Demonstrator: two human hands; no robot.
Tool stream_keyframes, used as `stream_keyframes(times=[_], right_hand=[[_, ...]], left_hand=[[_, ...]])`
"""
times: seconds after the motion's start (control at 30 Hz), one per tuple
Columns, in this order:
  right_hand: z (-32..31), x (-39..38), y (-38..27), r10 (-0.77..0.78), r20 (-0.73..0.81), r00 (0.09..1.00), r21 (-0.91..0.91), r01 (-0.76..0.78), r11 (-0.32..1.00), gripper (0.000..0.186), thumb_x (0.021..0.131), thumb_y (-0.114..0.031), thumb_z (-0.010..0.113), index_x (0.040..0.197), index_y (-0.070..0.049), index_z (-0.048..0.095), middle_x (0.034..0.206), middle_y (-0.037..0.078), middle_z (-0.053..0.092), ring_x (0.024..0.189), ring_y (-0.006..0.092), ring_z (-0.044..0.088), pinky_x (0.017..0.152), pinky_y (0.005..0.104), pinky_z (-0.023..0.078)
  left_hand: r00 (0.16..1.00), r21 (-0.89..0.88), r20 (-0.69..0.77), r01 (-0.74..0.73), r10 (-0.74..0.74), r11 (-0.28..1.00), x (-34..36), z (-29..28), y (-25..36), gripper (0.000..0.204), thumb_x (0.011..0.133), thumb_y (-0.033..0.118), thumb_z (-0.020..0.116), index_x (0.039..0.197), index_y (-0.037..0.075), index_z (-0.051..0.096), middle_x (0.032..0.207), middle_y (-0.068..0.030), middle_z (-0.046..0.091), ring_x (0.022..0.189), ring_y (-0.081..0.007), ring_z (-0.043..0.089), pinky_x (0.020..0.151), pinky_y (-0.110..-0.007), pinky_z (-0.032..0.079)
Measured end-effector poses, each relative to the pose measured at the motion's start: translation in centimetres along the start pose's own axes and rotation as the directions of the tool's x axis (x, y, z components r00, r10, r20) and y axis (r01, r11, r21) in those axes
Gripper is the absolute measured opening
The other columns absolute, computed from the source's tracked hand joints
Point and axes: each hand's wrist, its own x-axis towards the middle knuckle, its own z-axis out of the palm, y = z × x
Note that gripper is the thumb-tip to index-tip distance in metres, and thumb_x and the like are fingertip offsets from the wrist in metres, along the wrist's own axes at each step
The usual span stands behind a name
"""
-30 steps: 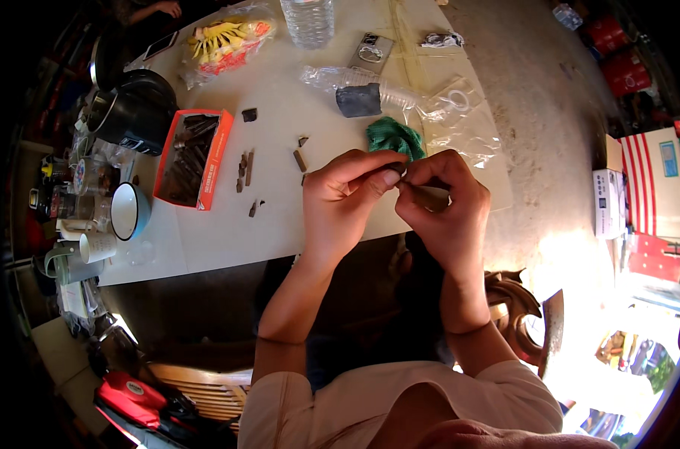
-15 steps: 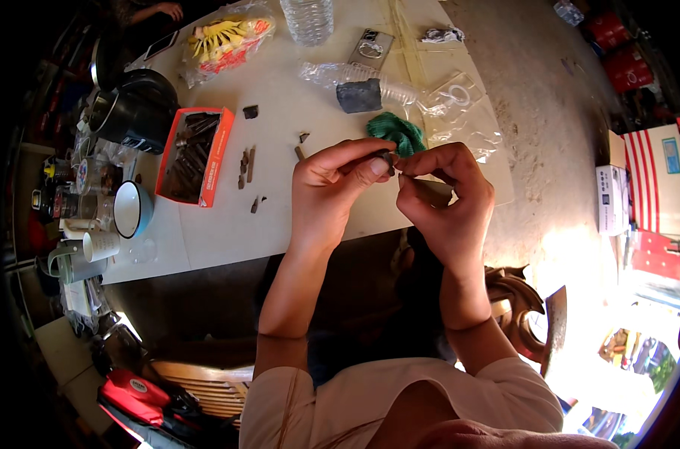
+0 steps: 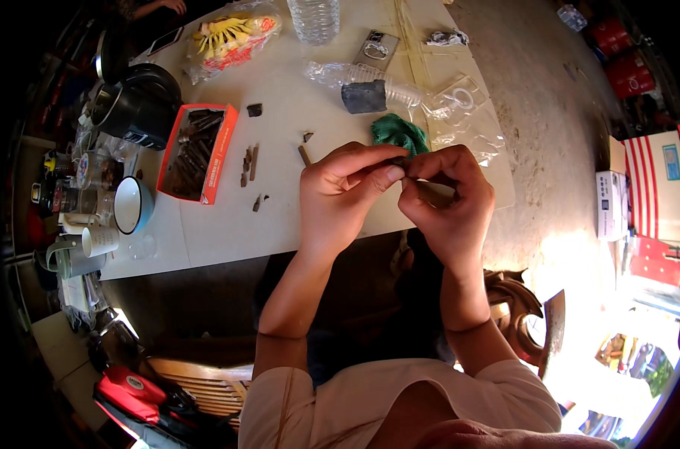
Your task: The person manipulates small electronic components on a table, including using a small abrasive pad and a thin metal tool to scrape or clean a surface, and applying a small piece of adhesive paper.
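Head view: your two bare forearms come up from the lower edge, wrists bent inward over the near side of the pale table point(image 3: 205, 239). Your left hand point(image 3: 336, 191) pinches a small dark piece point(image 3: 400, 162) between thumb and forefinger, mostly hidden by your own fingers. Your right hand point(image 3: 453, 198) is curled, its fingertips drawn in at the same piece — whether they grip it or something slim, cannot tell. The piece sits raised in front of you, between the hands.

Just beyond your fingers lies a crumpled green cloth point(image 3: 398, 133). To the left, loose brown slivers point(image 3: 254, 163) are scattered on the tabletop, near an open orange box point(image 3: 219, 156) filled with dark sticks point(image 3: 191, 153). A white-lined bowl point(image 3: 144, 203) stands left of that.

Farther back: a dark block point(image 3: 363, 97) against a clear plastic bottle point(image 3: 331, 72) on its side, then a phone point(image 3: 377, 49). A black kettle point(image 3: 141, 116) is behind the box — and past it, bagged bananas point(image 3: 231, 31). At the top left, another person's hand point(image 3: 176, 6).
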Motion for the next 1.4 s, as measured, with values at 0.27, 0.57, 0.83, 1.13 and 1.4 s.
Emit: stream_keyframes(times=[0.27, 0.57, 0.83, 1.13, 1.4], right_hand=[[0.66, -0.16, 0.33, -0.01, 0.124, 0.992, -0.097, 0.023, 0.995, 0.022, 0.069, 0.004, 0.069, 0.083, -0.002, 0.054, 0.079, 0.005, 0.062, 0.076, 0.015, 0.067, 0.07, 0.0271, 0.054], [0.59, 0.07, 0.4, -0.063, -0.043, 0.997, 0.102, 0.068, 0.992, 0.021, 0.07, 0.01, 0.064, 0.085, 0.001, 0.052, 0.083, 0.006, 0.061, 0.083, 0.0163, 0.067, 0.077, 0.0283, 0.055], [0.68, -0.03, 0.12, -0.067, -0.032, 0.997, 0.053, 0.069, 0.996, 0.021, 0.07, 0.009, 0.066, 0.085, 0.0, 0.054, 0.083, 0.006, 0.063, 0.083, 0.0152, 0.066, 0.078, 0.0284, 0.056], [0.65, 0.01, -0.13, -0.059, -0.022, 0.998, -0.022, 0.058, 0.998, 0.02, 0.069, 0.009, 0.066, 0.084, 0.0, 0.055, 0.082, 0.005, 0.063, 0.08, 0.014, 0.066, 0.076, 0.0279, 0.057], [0.49, -0.03, 0.52, -0.093, -0.005, 0.996, -0.015, 0.093, 0.996, 0.02, 0.069, 0.009, 0.066, 0.084, 0.001, 0.054, 0.082, 0.005, 0.062, 0.079, 0.0139, 0.065, 0.076, 0.0282, 0.056]], left_hand=[[0.999, -0.045, -0.041, -0.005, 0.004, 0.999, 0.16, -0.36, 0.29, 0.021, 0.082, -0.004, 0.066, 0.103, -0.006, 0.066, 0.091, -0.0104, 0.067, 0.082, -0.015, 0.064, 0.075, -0.027, 0.053], [0.997, -0.116, -0.076, 0.003, -0.011, 0.993, 0.31, 0.03, 0.93, 0.021, 0.081, -0.002, 0.068, 0.102, -0.004, 0.067, 0.091, -0.0092, 0.067, 0.081, -0.0145, 0.064, 0.075, -0.027, 0.054], [0.997, -0.084, -0.073, 0.009, -0.015, 0.996, 0.17, -0.19, 0.81, 0.021, 0.08, -0.003, 0.069, 0.101, -0.004, 0.067, 0.09, -0.0084, 0.067, 0.081, -0.0137, 0.064, 0.075, -0.026, 0.054], [0.998, -0.113, -0.053, 0.014, -0.02, 0.994, 0.27, -0.16, 0.85, 0.021, 0.079, -0.005, 0.068, 0.101, -0.006, 0.067, 0.092, -0.0091, 0.066, 0.083, -0.0145, 0.063, 0.076, -0.025, 0.052], [1.0, -0.055, -0.023, 0.005, -0.007, 0.998, 0.15, -0.41, 0.37, 0.022, 0.079, -0.007, 0.068, 0.101, -0.005, 0.067, 0.091, -0.0083, 0.066, 0.083, -0.0138, 0.062, 0.075, -0.025, 0.05]])
